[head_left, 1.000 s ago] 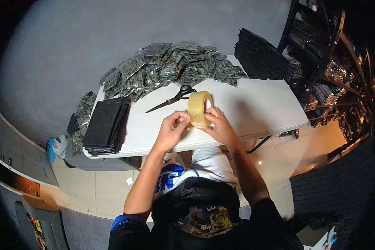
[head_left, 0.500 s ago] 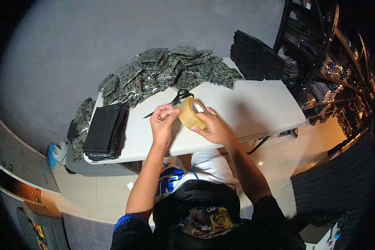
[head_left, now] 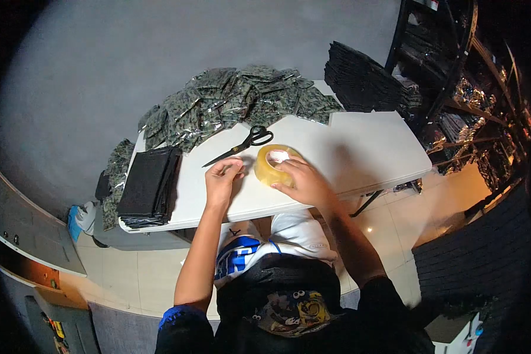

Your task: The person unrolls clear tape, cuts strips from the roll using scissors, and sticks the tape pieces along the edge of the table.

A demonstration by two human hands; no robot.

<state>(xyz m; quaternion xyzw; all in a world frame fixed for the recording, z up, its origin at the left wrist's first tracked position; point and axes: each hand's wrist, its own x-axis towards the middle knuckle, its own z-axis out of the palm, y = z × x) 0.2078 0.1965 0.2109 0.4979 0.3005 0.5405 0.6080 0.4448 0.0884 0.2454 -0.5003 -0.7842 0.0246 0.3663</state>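
My right hand (head_left: 304,182) grips a roll of clear yellowish packing tape (head_left: 266,171), which lies tilted nearly flat at the white table top. To its left is my left hand (head_left: 223,180), thumb and fingers pinched together; whatever they may hold is too small or too clear to make out. Black-handled scissors (head_left: 242,145) lie just beyond both hands, blades pointing left. Left of my left hand rests a stack of folded black cloth (head_left: 149,186).
A heap of camouflage-patterned pieces in clear plastic (head_left: 236,97) covers the table's back. Piled black items (head_left: 363,79) stand at its back right corner. The white table (head_left: 383,147) ends close to my body. A dark rack (head_left: 436,65) with bundled goods stands right.
The tape roll has been lowered and turned flatter in my right hand, uncovering the scissors' handles. My left hand has moved slightly left and down, away from the roll.
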